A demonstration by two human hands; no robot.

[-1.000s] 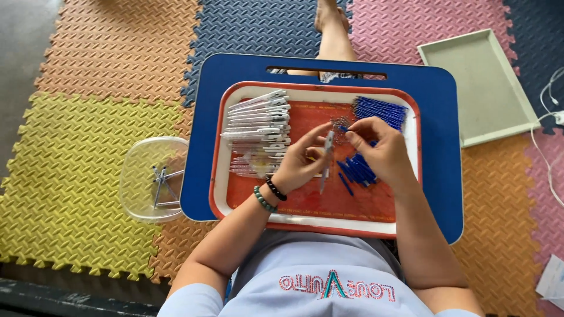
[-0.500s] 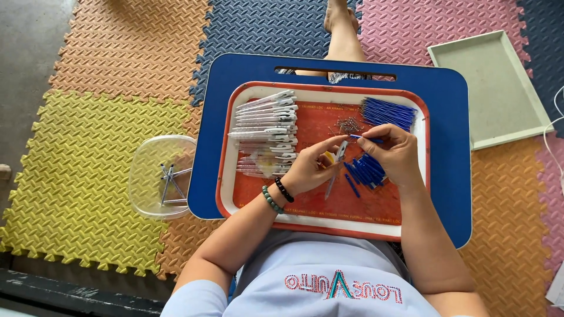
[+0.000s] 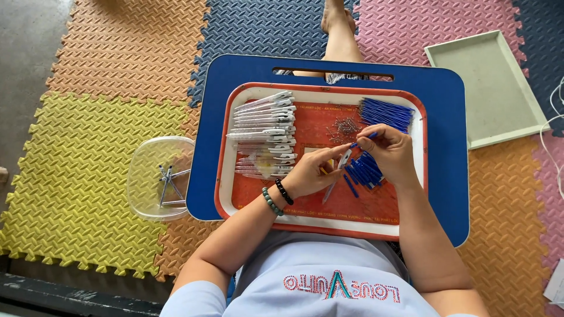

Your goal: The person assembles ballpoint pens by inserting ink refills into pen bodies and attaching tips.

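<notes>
My left hand (image 3: 310,171) holds a clear pen barrel (image 3: 336,176) over the red tray (image 3: 317,206). My right hand (image 3: 388,149) pinches a thin blue refill (image 3: 364,140) with its tip toward the barrel's upper end. Both hands meet above the middle of the tray. A row of clear white pen barrels (image 3: 265,132) lies at the tray's left. A bundle of blue refills (image 3: 386,113) lies at its top right, and more blue parts (image 3: 365,173) lie under my right hand. A small pile of metal springs (image 3: 344,128) sits between them.
The tray rests on a blue lap desk (image 3: 446,135) over my legs. A clear plastic bowl (image 3: 157,179) with a few pens sits on the foam mat to the left. A pale green tray (image 3: 490,88) lies on the mat at the upper right. White cables (image 3: 555,141) run along the right edge.
My right hand has lifted a blue refill up from the pile to the barrel's end. My left hand keeps the barrel, tilted slightly differently.
</notes>
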